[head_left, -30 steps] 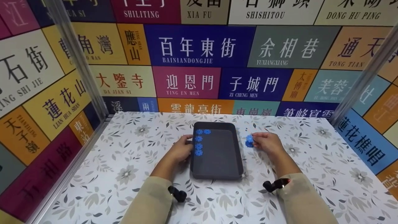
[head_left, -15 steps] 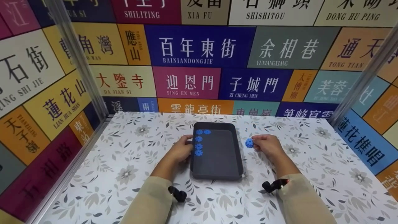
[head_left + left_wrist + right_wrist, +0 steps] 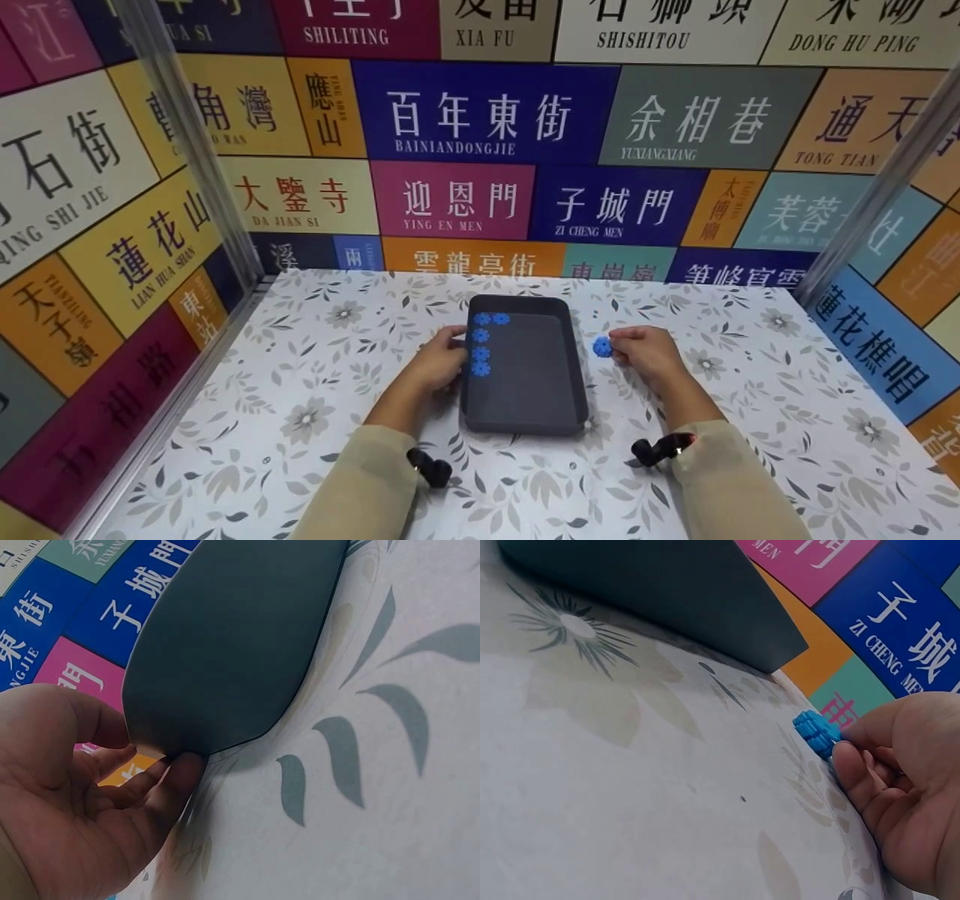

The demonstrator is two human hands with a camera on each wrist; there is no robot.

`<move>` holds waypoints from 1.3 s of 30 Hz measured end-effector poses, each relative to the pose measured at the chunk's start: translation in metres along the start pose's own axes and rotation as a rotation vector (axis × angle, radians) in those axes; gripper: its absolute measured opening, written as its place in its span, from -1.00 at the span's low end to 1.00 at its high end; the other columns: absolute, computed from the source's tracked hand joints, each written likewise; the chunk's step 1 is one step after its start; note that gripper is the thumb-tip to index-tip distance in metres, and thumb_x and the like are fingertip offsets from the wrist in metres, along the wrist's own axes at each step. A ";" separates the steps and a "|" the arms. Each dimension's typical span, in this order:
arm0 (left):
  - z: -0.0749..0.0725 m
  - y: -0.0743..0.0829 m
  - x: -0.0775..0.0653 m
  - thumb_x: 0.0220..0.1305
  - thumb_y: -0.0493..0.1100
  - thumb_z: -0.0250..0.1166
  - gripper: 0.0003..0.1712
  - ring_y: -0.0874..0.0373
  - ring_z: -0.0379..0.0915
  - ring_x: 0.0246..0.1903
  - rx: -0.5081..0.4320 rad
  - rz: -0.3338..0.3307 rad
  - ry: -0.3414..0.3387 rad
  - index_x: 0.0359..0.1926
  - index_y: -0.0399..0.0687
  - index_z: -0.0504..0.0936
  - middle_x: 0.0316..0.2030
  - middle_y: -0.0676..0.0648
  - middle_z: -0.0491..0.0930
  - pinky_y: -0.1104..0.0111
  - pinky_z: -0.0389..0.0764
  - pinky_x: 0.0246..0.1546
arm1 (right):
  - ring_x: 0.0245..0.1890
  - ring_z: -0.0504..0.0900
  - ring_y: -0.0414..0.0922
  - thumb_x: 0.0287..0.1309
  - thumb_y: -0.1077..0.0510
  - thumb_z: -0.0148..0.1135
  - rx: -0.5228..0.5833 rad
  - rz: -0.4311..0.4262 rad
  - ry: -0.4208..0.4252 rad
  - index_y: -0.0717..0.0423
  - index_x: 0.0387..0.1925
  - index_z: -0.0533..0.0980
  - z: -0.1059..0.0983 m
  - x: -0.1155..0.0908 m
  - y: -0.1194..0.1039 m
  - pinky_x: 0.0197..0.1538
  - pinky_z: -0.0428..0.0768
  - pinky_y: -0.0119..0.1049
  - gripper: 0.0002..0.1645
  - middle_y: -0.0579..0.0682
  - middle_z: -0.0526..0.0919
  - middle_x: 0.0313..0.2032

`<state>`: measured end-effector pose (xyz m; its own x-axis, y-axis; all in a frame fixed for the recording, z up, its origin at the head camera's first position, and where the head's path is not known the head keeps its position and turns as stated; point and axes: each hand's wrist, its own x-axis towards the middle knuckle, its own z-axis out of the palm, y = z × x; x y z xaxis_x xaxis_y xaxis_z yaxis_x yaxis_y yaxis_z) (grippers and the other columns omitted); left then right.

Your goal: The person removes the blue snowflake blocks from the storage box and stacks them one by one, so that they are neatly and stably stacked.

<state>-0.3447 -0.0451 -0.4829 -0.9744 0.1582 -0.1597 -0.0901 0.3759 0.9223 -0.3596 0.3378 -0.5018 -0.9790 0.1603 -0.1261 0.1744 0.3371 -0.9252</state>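
A dark grey rectangular tray (image 3: 525,397) lies on the table, and my left hand (image 3: 441,358) grips its left side. In the left wrist view, the thumb of the left hand (image 3: 97,787) is against the tray's wall (image 3: 225,652) while fingers reach its lower edge. Several blue flower-shaped pieces (image 3: 481,352) line the tray's left side, with another beside the top one. Right of the tray, my right hand (image 3: 646,351) pinches a small stack of blue flower-shaped pieces (image 3: 602,346) between thumb and fingers. The layered edges of this stack (image 3: 817,733) show in the right wrist view.
A white cloth with a leaf and flower print covers the table (image 3: 315,487). Panels with street names (image 3: 480,112) rise behind and at both sides. Metal posts (image 3: 217,165) stand at the back corners. Both sleeves carry a black wrist device (image 3: 664,448).
A second ago one flower piece was raised above the others at my right fingertips; it has come down onto the stack. The left hand and tray stay in place.
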 end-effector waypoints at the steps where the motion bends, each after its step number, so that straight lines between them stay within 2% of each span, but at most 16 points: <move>1: 0.000 0.000 0.000 0.38 -0.20 0.10 -0.28 0.03 0.60 -0.14 -0.003 0.000 0.000 0.56 -0.03 0.38 0.36 -0.25 0.57 0.34 0.50 -0.50 | -0.37 0.70 -0.26 0.44 0.16 0.29 -0.002 -0.001 0.000 0.35 0.22 0.62 0.000 0.000 0.000 -0.23 0.70 -0.43 -0.56 -0.08 0.78 -0.29; 8: 0.001 0.001 0.000 0.36 -0.23 0.09 -0.26 0.07 0.56 -0.22 -0.038 0.002 -0.009 0.57 -0.03 0.37 0.36 -0.25 0.57 0.37 0.43 -0.55 | -0.37 0.69 -0.27 0.45 0.20 0.25 0.013 -0.001 -0.008 0.39 0.24 0.60 -0.001 -0.001 -0.001 -0.23 0.72 -0.43 -0.55 -0.03 0.80 -0.24; 18: 0.000 0.001 -0.002 0.38 -0.21 0.08 -0.28 0.05 0.59 -0.17 -0.004 -0.010 -0.003 0.57 0.00 0.38 0.37 -0.22 0.56 0.36 0.50 -0.51 | -0.39 0.68 -0.25 0.46 0.10 0.29 0.053 0.027 0.015 0.33 0.28 0.59 0.000 -0.001 -0.006 -0.25 0.71 -0.39 -0.49 -0.06 0.76 -0.30; 20: 0.000 0.002 -0.002 0.38 -0.21 0.09 -0.28 0.05 0.59 -0.17 -0.005 -0.013 -0.004 0.57 0.00 0.38 0.37 -0.22 0.56 0.37 0.49 -0.51 | -0.38 0.68 -0.26 0.46 0.07 0.30 0.055 0.022 0.032 0.29 0.29 0.60 0.002 -0.001 -0.010 -0.24 0.70 -0.39 -0.49 -0.07 0.77 -0.28; 24: 0.000 0.004 -0.003 0.39 -0.21 0.09 -0.28 0.05 0.58 -0.17 -0.007 -0.017 -0.008 0.57 0.00 0.37 0.37 -0.22 0.56 0.37 0.51 -0.49 | -0.36 0.68 -0.27 0.43 0.08 0.35 0.141 -0.013 0.038 0.28 0.24 0.63 0.010 -0.005 -0.027 -0.21 0.72 -0.41 -0.52 -0.13 0.77 -0.28; 28: -0.001 0.004 -0.003 0.39 -0.20 0.09 -0.28 0.03 0.59 -0.17 0.004 -0.015 -0.006 0.57 -0.02 0.38 0.36 -0.22 0.57 0.35 0.52 -0.48 | -0.36 0.68 -0.24 0.40 0.15 0.38 0.313 -0.044 -0.016 0.21 0.06 0.71 0.026 -0.017 -0.052 -0.22 0.74 -0.42 -0.71 -0.16 0.73 -0.30; 32: -0.001 0.004 -0.003 0.40 -0.21 0.09 -0.28 0.05 0.57 -0.22 0.012 -0.013 -0.011 0.58 -0.02 0.37 0.37 -0.22 0.57 0.35 0.49 -0.50 | -0.36 0.66 -0.19 0.40 0.22 0.36 0.449 -0.093 -0.110 0.10 -0.09 0.75 0.048 -0.034 -0.080 -0.25 0.71 -0.40 -0.87 -0.11 0.71 -0.30; 35: -0.001 0.003 -0.001 0.41 -0.20 0.08 -0.28 0.07 0.55 -0.28 0.005 -0.017 -0.018 0.59 -0.01 0.35 0.39 -0.22 0.56 0.36 0.46 -0.53 | -0.36 0.65 -0.19 0.42 0.26 0.31 0.495 -0.135 -0.183 0.06 -0.14 0.75 0.063 -0.046 -0.097 -0.25 0.69 -0.40 -0.86 -0.11 0.71 -0.30; 39: -0.001 0.001 0.000 0.40 -0.21 0.09 -0.28 0.06 0.55 -0.31 0.000 -0.012 -0.017 0.58 -0.01 0.36 0.38 -0.22 0.57 0.37 0.44 -0.55 | -0.35 0.68 -0.19 0.44 0.27 0.28 0.514 -0.145 -0.239 0.03 -0.16 0.77 0.080 -0.052 -0.110 -0.22 0.71 -0.40 -0.83 -0.11 0.72 -0.31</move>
<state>-0.3452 -0.0459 -0.4811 -0.9697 0.1688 -0.1768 -0.1019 0.3783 0.9201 -0.3364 0.2179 -0.4220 -0.9961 -0.0874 -0.0074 0.0216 -0.1625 -0.9865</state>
